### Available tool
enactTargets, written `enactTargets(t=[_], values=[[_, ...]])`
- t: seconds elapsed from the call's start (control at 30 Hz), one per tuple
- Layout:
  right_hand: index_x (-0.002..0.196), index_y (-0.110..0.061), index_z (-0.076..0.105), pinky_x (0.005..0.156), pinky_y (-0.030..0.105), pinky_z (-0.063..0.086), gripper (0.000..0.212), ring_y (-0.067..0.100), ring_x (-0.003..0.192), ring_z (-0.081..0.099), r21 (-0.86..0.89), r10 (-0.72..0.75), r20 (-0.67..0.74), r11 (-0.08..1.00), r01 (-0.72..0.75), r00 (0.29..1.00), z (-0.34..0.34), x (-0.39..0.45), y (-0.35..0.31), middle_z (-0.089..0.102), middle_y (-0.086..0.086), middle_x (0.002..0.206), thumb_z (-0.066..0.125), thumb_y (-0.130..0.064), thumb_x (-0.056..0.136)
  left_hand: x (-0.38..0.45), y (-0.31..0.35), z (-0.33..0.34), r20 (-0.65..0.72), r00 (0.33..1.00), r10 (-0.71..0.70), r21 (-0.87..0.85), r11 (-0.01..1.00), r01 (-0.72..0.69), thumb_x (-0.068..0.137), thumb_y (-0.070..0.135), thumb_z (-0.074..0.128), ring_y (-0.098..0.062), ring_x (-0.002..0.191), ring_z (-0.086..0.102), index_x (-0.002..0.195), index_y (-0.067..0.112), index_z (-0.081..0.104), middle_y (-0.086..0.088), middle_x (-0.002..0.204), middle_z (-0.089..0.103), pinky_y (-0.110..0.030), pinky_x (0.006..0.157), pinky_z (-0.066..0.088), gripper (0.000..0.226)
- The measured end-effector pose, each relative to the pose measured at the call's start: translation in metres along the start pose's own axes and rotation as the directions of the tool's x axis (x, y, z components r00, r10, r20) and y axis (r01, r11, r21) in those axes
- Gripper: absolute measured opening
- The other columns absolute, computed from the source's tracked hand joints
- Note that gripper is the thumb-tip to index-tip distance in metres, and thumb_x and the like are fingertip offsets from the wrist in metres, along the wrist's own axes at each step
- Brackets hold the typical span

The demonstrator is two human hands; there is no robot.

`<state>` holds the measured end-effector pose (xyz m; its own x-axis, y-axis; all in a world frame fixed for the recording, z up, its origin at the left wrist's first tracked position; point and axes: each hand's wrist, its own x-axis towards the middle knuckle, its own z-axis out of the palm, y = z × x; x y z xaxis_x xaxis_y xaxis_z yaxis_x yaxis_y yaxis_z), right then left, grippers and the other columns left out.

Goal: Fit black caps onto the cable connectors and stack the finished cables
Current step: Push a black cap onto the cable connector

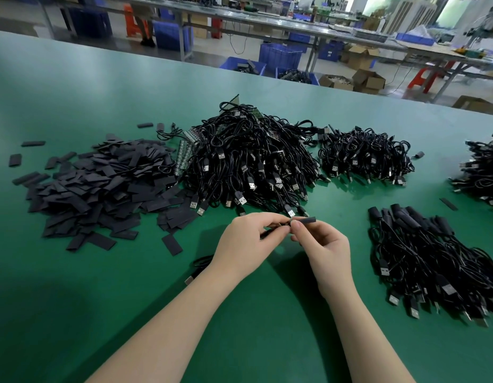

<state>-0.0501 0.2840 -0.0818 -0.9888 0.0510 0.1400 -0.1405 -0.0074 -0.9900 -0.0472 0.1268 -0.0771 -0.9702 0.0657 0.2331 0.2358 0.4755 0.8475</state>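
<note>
Left hand [249, 239] pinches a cable's connector end [286, 224]; right hand [322, 244] pinches a black cap [306, 219] against it. Capped cables pile [422, 244] lies right.

Bright overhead light, soft glare on green table [101, 87], hand shadows fall toward camera. Wide-angle bowing at edges; background benches [267, 20] soft, slightly blown out.

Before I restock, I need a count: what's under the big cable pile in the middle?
Only the green table shows around the big cable pile; flat black caps touch its left edge. Anything beneath is covered.
</note>
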Motion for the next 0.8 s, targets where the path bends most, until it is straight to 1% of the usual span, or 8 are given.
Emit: enactTargets(t=[0.07, 0.17, 0.27, 0.43, 0.53, 0.63, 0.7, 0.8], values=[[0.083, -0.027, 0.080, 0.072, 0.016, 0.053, 0.017, 0.008, 0.078, 0.071, -0.014, -0.004, 0.002, 1.000, 0.004, 1.000, -0.0005, 0.0002, 0.0002, 0.077, -0.001, 0.083, 0.073, -0.012, 0.088, 0.0005, -0.0003, -0.0002, 0.002, 1.000, 0.001, 0.002, 1.000, -0.001, 0.090, 0.036, 0.063, 0.003, 0.069, 0.061, 0.100, 0.050, 0.066, 0.026, 0.086, 0.069, -0.028, 0.067, 0.053, 0.018], [0.082, -0.028, 0.080, 0.070, 0.015, 0.053, 0.017, 0.006, 0.076, 0.070, -0.035, 0.001, 0.007, 0.999, -0.001, 1.000, -0.0014, 0.0009, 0.0004, 0.077, -0.001, 0.080, 0.074, -0.013, 0.088, 0.0000, -0.0015, 0.0002, 0.000, 1.000, 0.020, 0.036, 0.999, -0.020, 0.090, 0.037, 0.065, 0.008, 0.058, 0.051, 0.101, 0.045, 0.072, 0.032, 0.069, 0.061, -0.013, 0.056, 0.036, 0.016], [0.082, -0.027, 0.079, 0.069, 0.013, 0.051, 0.014, 0.005, 0.074, 0.069, -0.039, 0.006, 0.001, 0.999, -0.006, 1.000, -0.0019, 0.0013, 0.0005, 0.076, -0.002, 0.078, 0.074, -0.015, 0.087, -0.0004, -0.0005, -0.0005, -0.010, 0.999, 0.042, 0.054, 0.998, -0.042, 0.089, 0.037, 0.066, 0.010, 0.057, 0.048, 0.103, 0.043, 0.073, 0.037, 0.063, 0.054, -0.010, 0.053, 0.029, 0.016], [0.088, -0.023, 0.078, 0.070, 0.013, 0.052, 0.012, 0.004, 0.077, 0.070, -0.049, -0.002, 0.006, 0.999, 0.002, 1.000, -0.0020, 0.0017, 0.0011, 0.077, -0.004, 0.082, 0.074, -0.012, 0.087, -0.0006, -0.0005, -0.0014, -0.017, 0.999, 0.048, 0.057, 0.997, -0.047, 0.089, 0.035, 0.068, 0.012, 0.064, 0.051, 0.105, 0.043, 0.072, 0.038, 0.067, 0.056, -0.008, 0.058, 0.033, 0.019], [0.086, -0.024, 0.079, 0.070, 0.013, 0.051, 0.015, 0.004, 0.075, 0.070, -0.036, 0.001, 0.029, 0.999, 0.000, 1.000, -0.0030, 0.0015, 0.0006, 0.076, -0.003, 0.079, 0.074, -0.010, 0.087, -0.0006, -0.0002, -0.0025, -0.006, 0.999, 0.050, 0.021, 0.999, -0.050, 0.088, 0.037, 0.067, 0.005, 0.082, 0.060, 0.108, 0.056, 0.062, 0.027, 0.082, 0.068, -0.025, 0.074, 0.051, 0.028], [0.082, -0.023, 0.078, 0.068, 0.013, 0.050, 0.015, 0.004, 0.072, 0.068, -0.025, 0.013, 0.043, 1.000, -0.012, 0.999, -0.0036, 0.0021, -0.0001, 0.075, -0.004, 0.075, 0.073, -0.010, 0.088, -0.0005, 0.0023, -0.0029, -0.003, 0.998, 0.059, 0.037, 0.998, -0.059, 0.088, 0.040, 0.065, -0.001, 0.094, 0.062, 0.108, 0.067, 0.048, 0.017, 0.095, 0.072, -0.035, 0.082, 0.053, 0.038], [0.082, -0.023, 0.078, 0.069, 0.013, 0.050, 0.015, 0.004, 0.072, 0.068, -0.026, 0.016, 0.039, 1.000, -0.015, 0.999, -0.0039, 0.0022, -0.0005, 0.075, -0.004, 0.075, 0.072, -0.010, 0.088, -0.0008, 0.0014, -0.0023, 0.006, 0.998, 0.062, 0.034, 0.997, -0.062, 0.088, 0.040, 0.064, 0.000, 0.096, 0.061, 0.109, 0.064, 0.051, 0.017, 0.097, 0.072, -0.034, 0.083, 0.052, 0.035], [0.082, -0.021, 0.078, 0.068, 0.014, 0.051, 0.014, 0.005, 0.072, 0.068, -0.007, 0.039, 0.037, 0.999, -0.039, 0.999, -0.0049, 0.0026, -0.0011, 0.075, -0.002, 0.076, 0.072, -0.010, 0.088, -0.0007, -0.0024, -0.0018, 0.034, 0.997, 0.070, 0.033, 0.997, -0.072, 0.090, 0.032, 0.063, 0.001, 0.097, 0.060, 0.115, 0.045, 0.067, 0.017, 0.101, 0.071, -0.029, 0.084, 0.051, 0.029]])
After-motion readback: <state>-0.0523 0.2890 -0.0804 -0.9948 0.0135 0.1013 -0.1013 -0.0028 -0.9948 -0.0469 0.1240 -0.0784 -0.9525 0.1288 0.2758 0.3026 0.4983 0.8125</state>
